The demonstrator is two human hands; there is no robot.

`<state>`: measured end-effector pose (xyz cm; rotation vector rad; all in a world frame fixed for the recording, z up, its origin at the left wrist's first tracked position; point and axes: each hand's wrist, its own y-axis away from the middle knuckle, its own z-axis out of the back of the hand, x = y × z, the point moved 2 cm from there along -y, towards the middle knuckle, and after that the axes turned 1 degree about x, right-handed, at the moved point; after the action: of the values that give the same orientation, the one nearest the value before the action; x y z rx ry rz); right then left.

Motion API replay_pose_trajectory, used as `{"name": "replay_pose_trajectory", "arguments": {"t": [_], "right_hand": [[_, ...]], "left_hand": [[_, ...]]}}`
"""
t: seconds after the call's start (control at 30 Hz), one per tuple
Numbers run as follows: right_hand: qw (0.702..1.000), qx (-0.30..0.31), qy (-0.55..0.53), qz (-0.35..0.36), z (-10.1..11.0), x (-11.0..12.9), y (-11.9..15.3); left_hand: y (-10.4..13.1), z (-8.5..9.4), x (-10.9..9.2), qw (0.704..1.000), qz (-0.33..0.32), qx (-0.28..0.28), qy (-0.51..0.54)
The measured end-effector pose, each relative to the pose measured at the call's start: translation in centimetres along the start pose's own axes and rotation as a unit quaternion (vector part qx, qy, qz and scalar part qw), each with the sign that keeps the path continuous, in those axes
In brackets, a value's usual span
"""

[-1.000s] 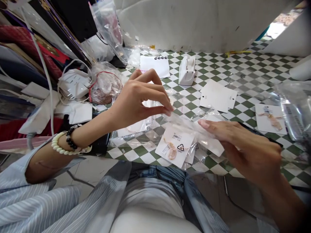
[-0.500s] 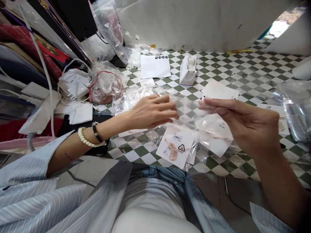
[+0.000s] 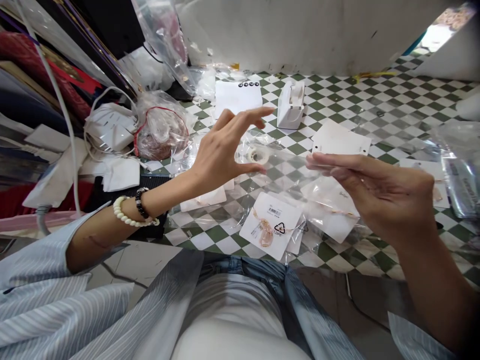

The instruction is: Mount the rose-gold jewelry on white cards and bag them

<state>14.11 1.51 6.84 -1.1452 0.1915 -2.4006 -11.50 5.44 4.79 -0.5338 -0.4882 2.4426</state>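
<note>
My left hand (image 3: 225,142) is raised above the tabletop, thumb and fingers spread wide, with nothing between them. Just beyond its thumb lies a roll of clear tape (image 3: 258,156), partly under clear film. My right hand (image 3: 378,190) is closed in a pinch, fingers straight and pressed together on what looks like a clear plastic bag (image 3: 287,159), whose edges are hard to make out. Below and between the hands rests a bagged jewellery card (image 3: 275,220) with a pink and gold piece and a barcode. Another bagged card (image 3: 332,212) sits under my right hand.
A white tape dispenser (image 3: 290,105) stands behind the hands, beside a white sheet (image 3: 238,97) with black dots. A blank card (image 3: 339,137) lies right of it. At left are a knotted plastic bag (image 3: 163,130) and a power strip (image 3: 52,175); at right, a plastic packet (image 3: 461,172).
My left hand has moved up and away from the clear plastic, its thumb and fingers spreading apart, and the tape roll now shows. My right hand stays nearly in place, still pinched.
</note>
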Motion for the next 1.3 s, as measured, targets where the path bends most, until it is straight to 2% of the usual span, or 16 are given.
{"name": "replay_pose_trajectory", "arguments": {"t": [0.13,0.3,0.43,0.53,0.8,0.93,1.3], "right_hand": [[0.995,0.011,0.07,0.076,0.4,0.6,1.1],[0.974,0.091,0.079,0.192,0.0,1.2,3.4],[0.93,0.146,0.174,0.29,-1.4,0.6,6.0],[0.894,0.155,0.233,0.349,-2.6,0.3,7.4],[0.851,0.141,0.267,0.43,-4.2,0.0,8.8],[0.859,0.135,0.245,0.429,-4.2,-0.2,8.9],[0.857,0.128,0.26,0.425,-5.2,-0.5,10.1]], "left_hand": [[0.5,1.8,-1.2,0.997,-0.068,0.02,0.034],[3.7,3.0,-1.4,0.98,-0.196,-0.03,0.021],[5.7,2.6,-1.5,0.945,-0.319,-0.066,-0.035],[6.4,2.2,-1.8,0.924,-0.371,-0.064,-0.06],[7.8,1.2,-1.7,0.904,-0.426,0.026,-0.023],[8.3,0.9,-1.5,0.899,-0.436,0.03,-0.015],[8.9,0.4,-1.5,0.88,-0.472,0.033,-0.025]]}}
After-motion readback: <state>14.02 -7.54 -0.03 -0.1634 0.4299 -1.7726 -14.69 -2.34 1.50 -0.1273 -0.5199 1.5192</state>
